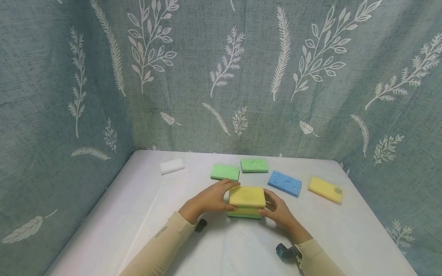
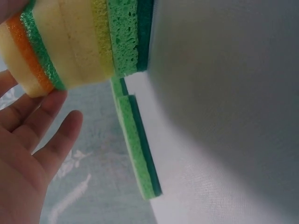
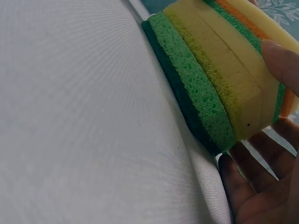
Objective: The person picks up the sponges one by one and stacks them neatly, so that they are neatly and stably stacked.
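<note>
Leaf-print teal fabric (image 1: 221, 76) hangs behind and to both sides of a white table (image 1: 114, 214). Near the table's middle sits a stack of sponges (image 1: 246, 202), yellow on top, green at the bottom. The left wrist view shows the layers: pale yellow, orange, green, more yellow, then green resting on the table. The stack (image 2: 79, 42) stands flat on the surface, not lifted.

Both hands flank it. Left hand (image 1: 210, 199) is on the stack's left side, fingers reaching over the top left corner, thumb against the near side. In the left wrist view its fingers (image 2: 32, 116) look nearly straight, tips touching the stack's edge, palm open. Right hand (image 1: 277, 211) is on the stack's right side, fingers bent lightly against it. The right wrist view shows a fingertip (image 3: 282, 63) pressed on the stack's (image 3: 219, 74) side, with the other fingers spread below it. Both hands press the sides more than clasp them, fingers mostly relaxed.

Beige sleeves cover both forearms, with dark wrist-mounted devices (image 1: 284, 251) at the cuffs.

Behind the stack, apart from it: a light green sponge (image 1: 225, 172) just beyond the left hand, a darker green sponge (image 1: 254, 165) next to it, a blue sponge (image 1: 284, 183) to the right, and a yellow sponge (image 1: 325, 189) with a grey spot further right. A white block (image 1: 172, 166) lies far left rear, well apart from the rest.
</note>
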Demonstrator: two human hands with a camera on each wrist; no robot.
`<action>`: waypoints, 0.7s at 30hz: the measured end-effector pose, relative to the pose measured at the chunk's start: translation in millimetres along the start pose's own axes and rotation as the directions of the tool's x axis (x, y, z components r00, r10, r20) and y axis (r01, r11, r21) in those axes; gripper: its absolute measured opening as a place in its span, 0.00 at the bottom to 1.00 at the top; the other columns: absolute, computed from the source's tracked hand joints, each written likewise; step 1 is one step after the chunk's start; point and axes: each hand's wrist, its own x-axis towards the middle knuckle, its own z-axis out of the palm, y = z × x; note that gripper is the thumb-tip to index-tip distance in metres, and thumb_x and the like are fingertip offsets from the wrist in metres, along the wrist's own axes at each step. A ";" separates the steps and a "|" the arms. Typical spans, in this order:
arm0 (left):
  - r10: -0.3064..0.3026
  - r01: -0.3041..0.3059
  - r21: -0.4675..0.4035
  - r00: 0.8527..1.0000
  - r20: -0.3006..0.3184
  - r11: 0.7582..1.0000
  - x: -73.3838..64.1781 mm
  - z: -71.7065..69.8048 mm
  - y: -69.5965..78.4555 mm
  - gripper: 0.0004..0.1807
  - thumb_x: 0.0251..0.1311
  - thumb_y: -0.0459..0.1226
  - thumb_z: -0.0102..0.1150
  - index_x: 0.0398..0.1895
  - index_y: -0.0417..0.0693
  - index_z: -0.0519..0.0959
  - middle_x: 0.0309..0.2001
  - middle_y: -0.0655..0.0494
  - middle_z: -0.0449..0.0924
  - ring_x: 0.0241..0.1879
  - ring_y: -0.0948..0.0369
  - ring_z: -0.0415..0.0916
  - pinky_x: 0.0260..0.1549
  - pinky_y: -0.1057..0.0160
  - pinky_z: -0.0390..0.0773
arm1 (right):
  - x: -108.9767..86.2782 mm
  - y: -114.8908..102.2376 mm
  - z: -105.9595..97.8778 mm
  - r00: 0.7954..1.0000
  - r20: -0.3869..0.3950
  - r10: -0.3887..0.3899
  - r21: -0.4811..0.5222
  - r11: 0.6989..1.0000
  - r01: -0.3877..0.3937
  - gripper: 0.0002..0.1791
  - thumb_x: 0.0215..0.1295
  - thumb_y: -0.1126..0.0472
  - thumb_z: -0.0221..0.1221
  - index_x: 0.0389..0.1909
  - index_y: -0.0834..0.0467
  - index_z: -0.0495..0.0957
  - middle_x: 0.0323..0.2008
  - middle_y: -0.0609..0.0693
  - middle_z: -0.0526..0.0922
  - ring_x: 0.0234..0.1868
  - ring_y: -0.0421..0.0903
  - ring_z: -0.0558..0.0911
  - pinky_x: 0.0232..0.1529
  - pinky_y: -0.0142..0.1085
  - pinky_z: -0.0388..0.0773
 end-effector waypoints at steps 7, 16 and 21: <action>0.001 -0.001 -0.007 1.000 0.004 1.000 -0.1 0.2 -1.9 0.46 0.50 0.53 0.72 0.72 0.55 0.64 0.67 0.57 0.65 0.66 0.58 0.63 0.62 0.53 0.67 | 0.5 0.5 0.1 1.000 -0.010 0.004 -0.011 1.000 -0.004 0.45 0.56 0.59 0.70 0.72 0.60 0.58 0.67 0.61 0.66 0.67 0.59 0.65 0.65 0.48 0.63; 0.000 0.000 -0.008 1.000 0.014 1.000 1.5 -1.3 -1.0 0.45 0.50 0.51 0.72 0.72 0.56 0.63 0.68 0.57 0.64 0.66 0.56 0.62 0.62 0.52 0.66 | 1.3 0.1 -0.8 1.000 -0.020 0.006 0.022 1.000 -0.005 0.45 0.55 0.64 0.70 0.72 0.61 0.58 0.66 0.63 0.66 0.67 0.61 0.65 0.65 0.46 0.64; 0.004 -0.004 -0.013 1.000 0.010 1.000 0.5 -0.7 -1.1 0.44 0.50 0.50 0.72 0.72 0.55 0.64 0.68 0.57 0.65 0.66 0.56 0.62 0.62 0.52 0.67 | 1.2 4.1 -1.2 1.000 -0.023 -0.002 0.019 1.000 0.002 0.44 0.54 0.63 0.71 0.70 0.61 0.59 0.66 0.62 0.67 0.67 0.60 0.66 0.64 0.44 0.66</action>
